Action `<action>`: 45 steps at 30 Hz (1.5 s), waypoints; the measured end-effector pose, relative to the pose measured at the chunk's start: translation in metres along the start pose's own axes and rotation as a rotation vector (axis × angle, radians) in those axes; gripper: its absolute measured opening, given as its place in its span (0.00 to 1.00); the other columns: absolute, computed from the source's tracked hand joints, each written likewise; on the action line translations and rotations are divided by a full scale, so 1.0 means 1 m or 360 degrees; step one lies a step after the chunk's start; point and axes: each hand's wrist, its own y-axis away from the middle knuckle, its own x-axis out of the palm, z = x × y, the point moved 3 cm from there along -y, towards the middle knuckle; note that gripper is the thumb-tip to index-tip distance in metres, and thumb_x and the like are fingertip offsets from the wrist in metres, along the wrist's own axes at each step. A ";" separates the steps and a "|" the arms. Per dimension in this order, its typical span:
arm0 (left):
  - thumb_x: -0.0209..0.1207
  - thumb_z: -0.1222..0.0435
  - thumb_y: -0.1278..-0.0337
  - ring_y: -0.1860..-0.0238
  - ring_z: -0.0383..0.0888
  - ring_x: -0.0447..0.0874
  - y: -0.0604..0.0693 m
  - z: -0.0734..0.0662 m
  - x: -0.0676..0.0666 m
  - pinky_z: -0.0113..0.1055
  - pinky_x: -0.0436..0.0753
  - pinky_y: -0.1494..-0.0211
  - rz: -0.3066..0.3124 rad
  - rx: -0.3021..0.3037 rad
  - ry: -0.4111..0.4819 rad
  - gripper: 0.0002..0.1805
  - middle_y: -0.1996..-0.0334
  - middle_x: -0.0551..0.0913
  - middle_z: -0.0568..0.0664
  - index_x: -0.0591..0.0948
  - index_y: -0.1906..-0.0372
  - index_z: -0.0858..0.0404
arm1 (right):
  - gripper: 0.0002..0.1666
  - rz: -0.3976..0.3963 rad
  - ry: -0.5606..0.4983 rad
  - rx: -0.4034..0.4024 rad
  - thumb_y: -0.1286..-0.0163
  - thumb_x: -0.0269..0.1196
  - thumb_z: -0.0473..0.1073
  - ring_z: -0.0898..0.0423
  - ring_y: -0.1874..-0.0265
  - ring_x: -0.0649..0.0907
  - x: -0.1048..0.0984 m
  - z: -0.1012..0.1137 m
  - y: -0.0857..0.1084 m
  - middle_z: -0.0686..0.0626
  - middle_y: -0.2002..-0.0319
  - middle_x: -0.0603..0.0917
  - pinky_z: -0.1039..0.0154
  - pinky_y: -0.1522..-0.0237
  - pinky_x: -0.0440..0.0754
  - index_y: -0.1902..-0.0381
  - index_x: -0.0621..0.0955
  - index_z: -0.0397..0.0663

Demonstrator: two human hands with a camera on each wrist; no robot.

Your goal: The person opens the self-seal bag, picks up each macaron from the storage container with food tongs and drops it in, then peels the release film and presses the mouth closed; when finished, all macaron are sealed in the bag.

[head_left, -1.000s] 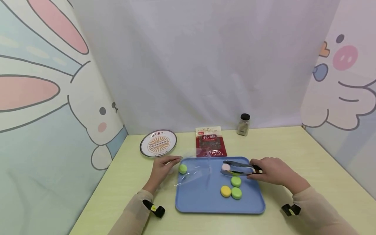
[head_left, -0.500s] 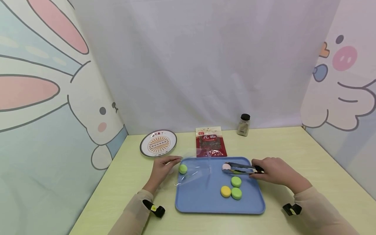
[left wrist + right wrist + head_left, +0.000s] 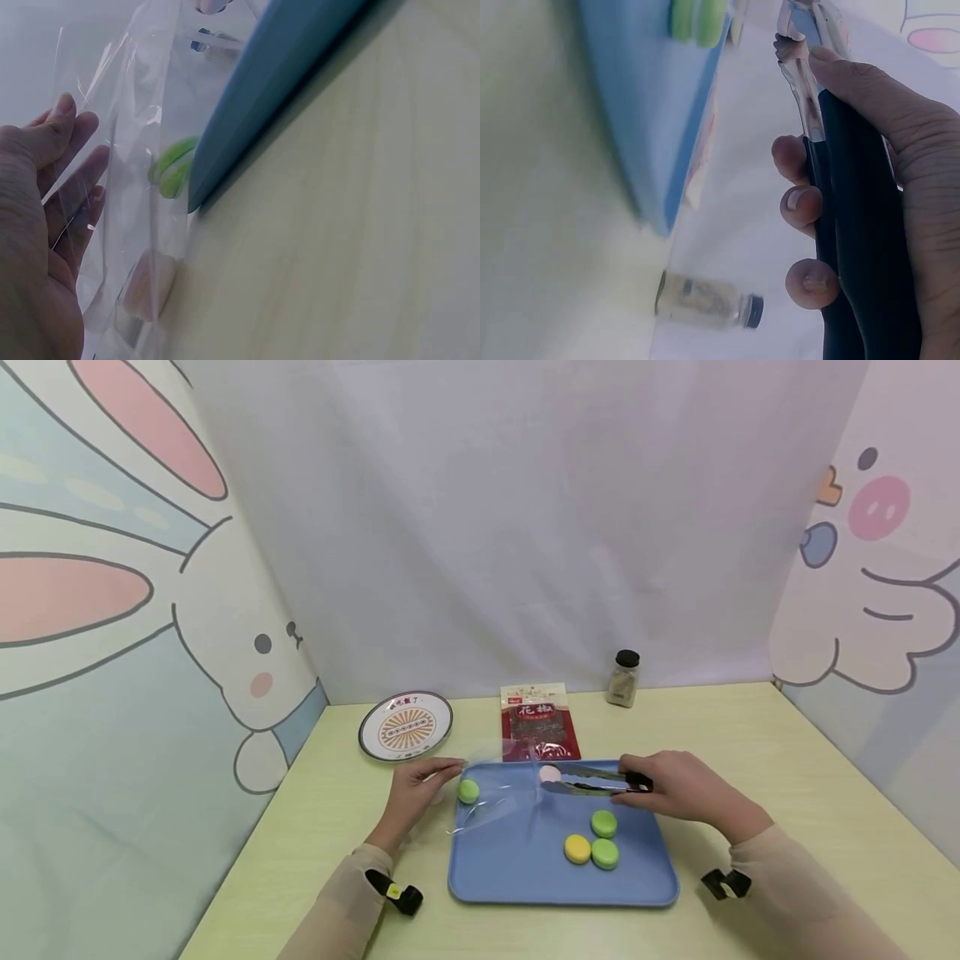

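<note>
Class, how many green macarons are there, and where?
3: one green macaron seen through the clear bag by the left edge of the blue tray; a second green macaron and a third green macaron on its right half. Others may be hidden.

On the red packet [image 3: 538, 725] we read 2 large white characters, 花椒; its finer print is too small for us. Along the plate's [image 3: 406, 727] far rim we make out 吃 and 了 among dark characters. The jar's [image 3: 622, 683] small label we cannot read.

Tongs [image 3: 862, 202] partly outside right-wrist view
</note>
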 end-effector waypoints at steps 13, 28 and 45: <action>0.64 0.77 0.40 0.55 0.44 0.89 0.001 -0.001 0.005 0.34 0.87 0.51 0.0011 0.0020 0.0039 0.08 0.58 0.89 0.60 0.88 0.56 0.72 | 0.19 0.0175 0.0080 -0.0248 0.37 0.70 0.63 0.66 0.82 0.71 0.026 0.034 -0.070 0.67 0.80 0.71 0.68 0.79 0.69 0.64 0.78 0.59; 0.65 0.71 0.38 0.54 0.47 0.89 0.000 0.002 0.002 0.38 0.87 0.50 -0.0009 -0.0037 0.0124 0.08 0.57 0.90 0.54 0.89 0.55 0.66 | 0.22 0.0177 0.0189 -0.0387 0.37 0.70 0.64 0.66 0.84 0.70 0.037 0.060 -0.098 0.64 0.81 0.69 0.69 0.82 0.68 0.63 0.77 0.55; 0.64 0.77 0.39 0.56 0.44 0.89 -0.002 -0.028 0.002 0.35 0.87 0.52 0.0007 -0.0004 0.0132 0.07 0.59 0.89 0.59 0.87 0.57 0.74 | 0.24 0.0161 0.0129 -0.0301 0.40 0.72 0.63 0.66 0.82 0.72 0.033 0.054 -0.096 0.65 0.80 0.73 0.68 0.80 0.72 0.60 0.78 0.55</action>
